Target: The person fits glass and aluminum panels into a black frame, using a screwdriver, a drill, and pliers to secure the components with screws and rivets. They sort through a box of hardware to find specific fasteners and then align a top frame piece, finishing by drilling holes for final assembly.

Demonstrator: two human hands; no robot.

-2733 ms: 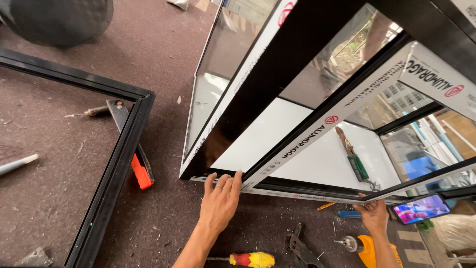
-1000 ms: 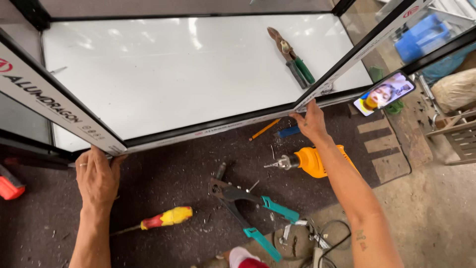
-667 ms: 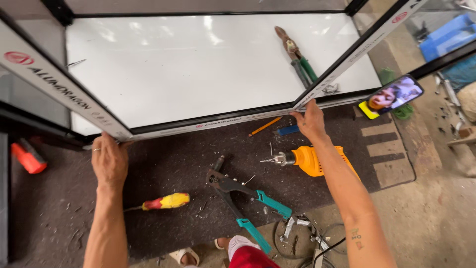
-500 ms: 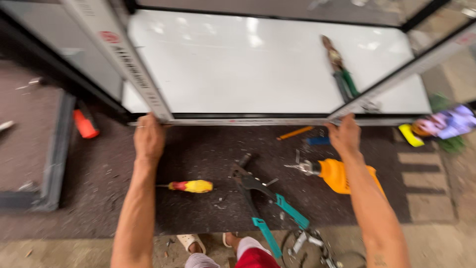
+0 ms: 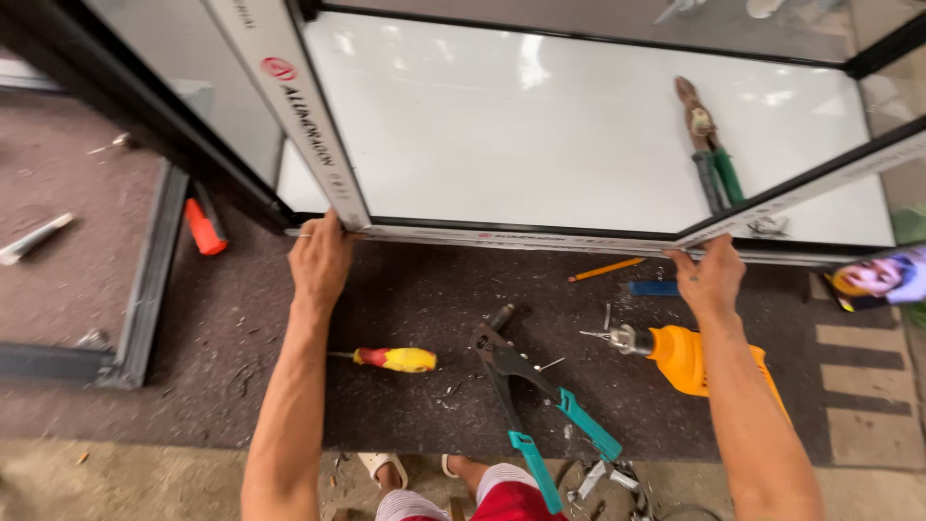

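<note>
The frame (image 5: 453, 234), a large aluminium window with a white panel, lies on the mat at 12 o'clock. It looks stiff, bulky, probably heavy, with a breakable panel; best held by the near rail. The left hand (image 5: 321, 262) curls onto that rail at 11 o'clock; the right hand (image 5: 712, 280) pinches it at 1 o'clock.

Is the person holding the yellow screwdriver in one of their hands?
No. The yellow screwdriver lies on the dark mat, while the left hand and right hand both grip the frame's lower edge.
</note>
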